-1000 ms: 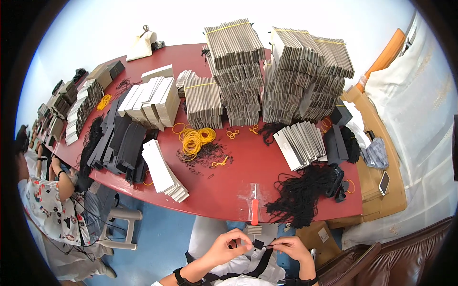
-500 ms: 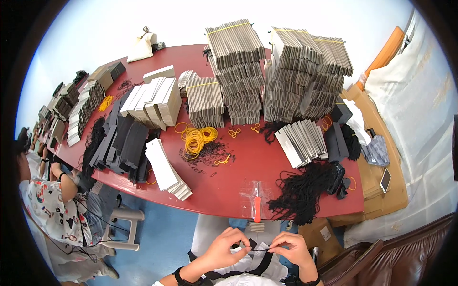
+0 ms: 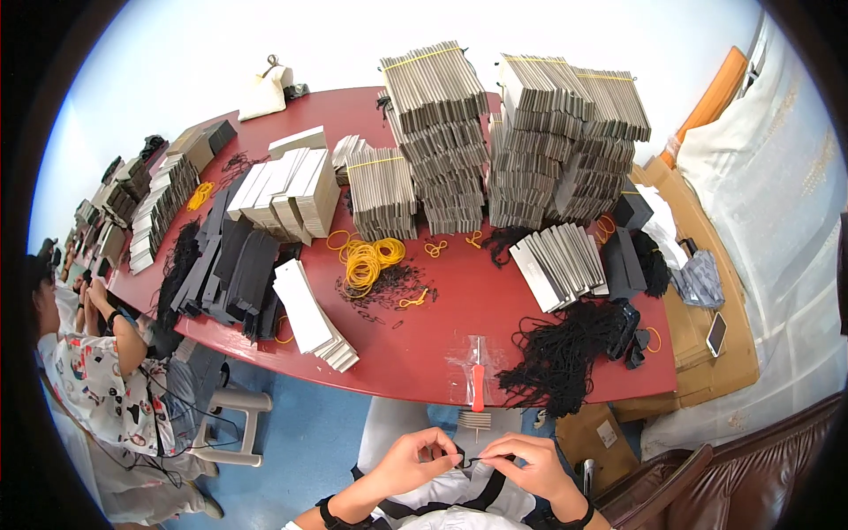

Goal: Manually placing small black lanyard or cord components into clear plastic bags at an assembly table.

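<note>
Handling of a thin black cord [image 3: 472, 460] is apparently forming the current step. Left hand [image 3: 413, 463] and right hand [image 3: 528, 466] are each pinching it, thumb against fingers, their fingertips nearly meeting, off the near edge of the red counter [image 3: 415, 344]. The next move is probably calling for firm pinching and fine fingertip control; the cord's ends are not showing clearly.

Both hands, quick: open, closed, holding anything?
Left hand: closed, fingertips pinching a thin black cord.
Right hand: closed, fingertips pinching what looks like the same cord.
</note>
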A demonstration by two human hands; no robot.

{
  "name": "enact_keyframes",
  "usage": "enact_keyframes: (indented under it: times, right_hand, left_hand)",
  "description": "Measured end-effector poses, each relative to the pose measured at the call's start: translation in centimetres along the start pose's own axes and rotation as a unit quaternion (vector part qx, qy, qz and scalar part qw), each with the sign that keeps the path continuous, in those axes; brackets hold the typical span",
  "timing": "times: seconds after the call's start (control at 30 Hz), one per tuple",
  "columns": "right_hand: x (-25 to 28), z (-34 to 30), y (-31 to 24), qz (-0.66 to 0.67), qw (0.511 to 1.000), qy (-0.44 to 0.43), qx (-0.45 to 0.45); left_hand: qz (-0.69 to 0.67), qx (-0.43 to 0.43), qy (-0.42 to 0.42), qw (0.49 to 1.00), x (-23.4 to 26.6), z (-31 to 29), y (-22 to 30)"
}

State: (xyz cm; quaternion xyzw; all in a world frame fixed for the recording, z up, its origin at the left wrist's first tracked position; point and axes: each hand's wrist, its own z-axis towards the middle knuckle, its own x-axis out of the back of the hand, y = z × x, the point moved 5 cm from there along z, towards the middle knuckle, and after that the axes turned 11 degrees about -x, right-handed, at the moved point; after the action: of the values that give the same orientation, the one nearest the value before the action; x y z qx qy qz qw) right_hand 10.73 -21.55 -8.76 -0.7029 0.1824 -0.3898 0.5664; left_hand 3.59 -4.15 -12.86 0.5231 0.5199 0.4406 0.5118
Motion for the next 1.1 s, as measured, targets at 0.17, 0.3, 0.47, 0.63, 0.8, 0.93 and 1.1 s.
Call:
enact_keyframes:
  times: [0.17,0.3,0.47,0.63,0.8,0.93,1.1]
  right_hand:
    - [-0.5,0.1,-0.7,-0.003,0.999,0.007,0.039]
    - [-0.8,0.0,-0.7,-0.033,0.997,0.019,0.065]
    - [-0.8,0.1,-1.2,-0.060,0.994,0.034,0.080]
    - [-0.6,0.1,-1.1,-0.006,0.998,-0.043,0.036]
    - [-2.8,-0.1,-0.6,-0.012,0.986,-0.151,0.076]
    - [-3.9,0.1,-0.2,-0.044,0.985,-0.151,0.076]
    - [-2.9,0.5,-1.1,-0.005,0.991,-0.129,0.046]
  left_hand:
    - [-0.059,-0.012,0.011,0.998,-0.1,0.1,0.5]
    - [-0.067,-0.042,-0.028,0.996,-1.0,0.1,1.3]
    - [0.088,-0.132,-0.034,0.987,-1.1,0.5,3.5]
    - [0.145,-0.242,-0.044,0.958,-1.0,0.5,6.8]
    - [0.119,-0.267,-0.056,0.955,-1.4,1.2,9.1]
    - [0.063,-0.291,-0.042,0.954,-0.9,1.9,10.5]
    - [0.030,-0.250,0.048,0.966,0.9,2.4,10.6]
